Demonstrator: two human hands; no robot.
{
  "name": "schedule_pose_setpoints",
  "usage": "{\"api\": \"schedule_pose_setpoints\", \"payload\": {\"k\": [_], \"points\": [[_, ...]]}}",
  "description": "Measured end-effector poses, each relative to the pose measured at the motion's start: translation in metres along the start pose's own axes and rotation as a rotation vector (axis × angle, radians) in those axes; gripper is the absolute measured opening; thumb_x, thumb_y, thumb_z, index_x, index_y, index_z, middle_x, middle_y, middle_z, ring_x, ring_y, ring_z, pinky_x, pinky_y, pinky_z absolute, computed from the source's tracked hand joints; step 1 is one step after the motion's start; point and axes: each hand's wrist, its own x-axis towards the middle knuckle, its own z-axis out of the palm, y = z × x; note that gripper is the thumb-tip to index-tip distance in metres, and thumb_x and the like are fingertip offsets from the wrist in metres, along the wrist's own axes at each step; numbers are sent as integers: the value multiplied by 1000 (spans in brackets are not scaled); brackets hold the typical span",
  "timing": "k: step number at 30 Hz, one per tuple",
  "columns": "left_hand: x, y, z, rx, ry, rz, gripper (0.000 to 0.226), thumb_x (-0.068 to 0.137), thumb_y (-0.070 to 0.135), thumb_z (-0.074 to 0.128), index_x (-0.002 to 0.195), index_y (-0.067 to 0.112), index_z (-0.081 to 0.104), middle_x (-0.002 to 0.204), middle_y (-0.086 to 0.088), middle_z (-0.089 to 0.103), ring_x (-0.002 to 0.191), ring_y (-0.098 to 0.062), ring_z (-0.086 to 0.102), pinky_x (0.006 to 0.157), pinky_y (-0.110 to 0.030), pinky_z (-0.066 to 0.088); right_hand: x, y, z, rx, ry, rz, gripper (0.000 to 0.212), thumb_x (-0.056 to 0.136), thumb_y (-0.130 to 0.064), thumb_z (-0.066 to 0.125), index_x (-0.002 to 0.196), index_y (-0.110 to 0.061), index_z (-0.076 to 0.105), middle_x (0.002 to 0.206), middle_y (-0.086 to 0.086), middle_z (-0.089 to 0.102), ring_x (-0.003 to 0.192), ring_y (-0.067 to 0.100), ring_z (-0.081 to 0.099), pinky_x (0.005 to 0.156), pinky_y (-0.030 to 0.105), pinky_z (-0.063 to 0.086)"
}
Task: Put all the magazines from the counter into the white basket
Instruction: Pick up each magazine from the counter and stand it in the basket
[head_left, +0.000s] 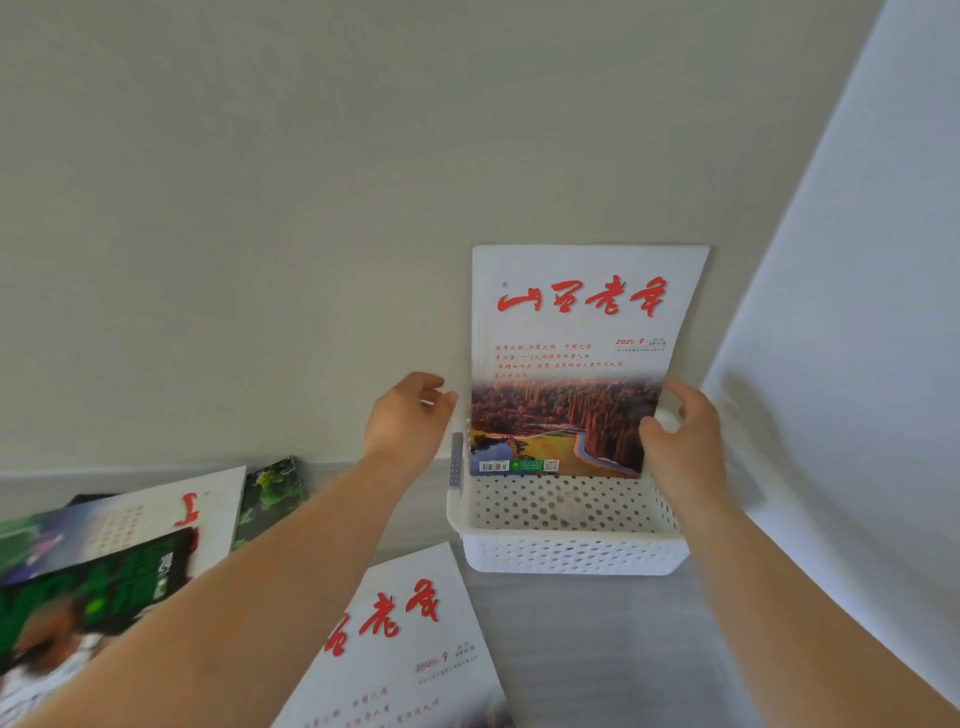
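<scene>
Two hands: right hand (680, 431) grips upright magazine (582, 358) in white basket (571, 551); left hand (410, 421) loose, beside edge.

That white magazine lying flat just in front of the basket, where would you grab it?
Take the white magazine by its far right edge, the side nearest the basket. It lies flat on the counter, so slide fingers under that free edge; the left arm crosses its other side.

The white basket (571, 551) is dotted with holes; the white magazine (582, 358) bears red lettering.
</scene>
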Motion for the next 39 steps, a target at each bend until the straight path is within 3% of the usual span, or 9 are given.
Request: {"api": "schedule_pose_setpoints", "payload": {"k": [3, 7, 10, 12, 19, 24, 29, 35, 39], "points": [[-36, -23, -32, -38, -22, -12, 23, 87, 16, 52, 107, 11, 61, 97, -3, 62, 85, -13, 52, 77, -21, 36, -31, -16, -6, -60, 18, -41, 47, 81, -1, 47, 127, -9, 42, 137, 13, 41, 126, 24, 37, 103, 31, 29], [-92, -65, -84, -84, -6, -57, 18, 85, 11, 54, 99, 10, 65, 86, 1, 60, 80, -12, 54, 77, -19, 37, -89, -43, -1, -55, 15, -124, 42, 83, 0, 49, 124, -6, 45, 132, 15, 46, 107, 17, 47, 84, 11, 29], [-133, -107, -129, -58, -3, -85, 16, 85, 11, 55, 96, 15, 66, 81, 7, 61, 79, -10, 57, 65, -12, 39, -140, -63, 17, -20, -73, -162, 39, 82, 3, 49, 120, -5, 48, 128, 15, 50, 117, 25, 47, 96, 26, 33], [-158, -137, -159, -42, 30, -121, 16, 85, 11, 54, 88, 23, 64, 78, 12, 60, 79, -9, 56, 61, -9, 36, -177, -70, 37, -52, -164, -172, 39, 83, 2, 50, 121, -7, 48, 131, 12, 48, 123, 24, 41, 99, 27, 28], [-231, -229, -237, 76, 162, -401, 23, 83, 8, 56, 106, 7, 63, 114, -13, 65, 91, -25, 58, 76, -31, 42, -327, -56, 123, -252, -629, -234, 46, 89, -23, 47, 133, -19, 33, 148, -1, 29, 136, 11, 23, 110, 23, 17], [-251, -270, -273, 145, 122, -532, 44, 81, 9, 59, 123, 6, 49, 127, -20, 54, 109, -35, 52, 89, -40, 44, -387, -40, 166, -553, -906, -301, 65, 88, -47, 37, 142, -30, 5, 155, -4, -8, 142, 15, -8, 115, 33, 0], [-251, -280, -276, 239, -32, -522, 54, 83, 28, 57, 131, 17, 36, 115, -10, 62, 101, -29, 58, 84, -35, 50, -399, -26, 177, -739, -845, -386, 67, 85, -61, 23, 141, -34, -3, 153, -3, -16, 140, 16, -15, 110, 31, -12], [-237, -282, -287, -53, 82, -599, 53, 87, 24, 54, 134, 13, 33, 130, -15, 55, 108, -32, 56, 84, -32, 40, -400, -22, 179, -794, -839, -389, 68, 85, -62, 21, 141, -33, -5, 153, -3, -16, 140, 15, -16, 106, 30, -14], [-229, -280, -295, -8, 65, -614, 46, 89, 22, 49, 132, 10, 39, 110, -11, 65, 74, -22, 56, 70, -27, 40, -401, -23, 179, -789, -832, -376, 66, 86, -59, 24, 141, -34, -4, 154, -4, -13, 141, 15, -13, 108, 29, -12]]}}
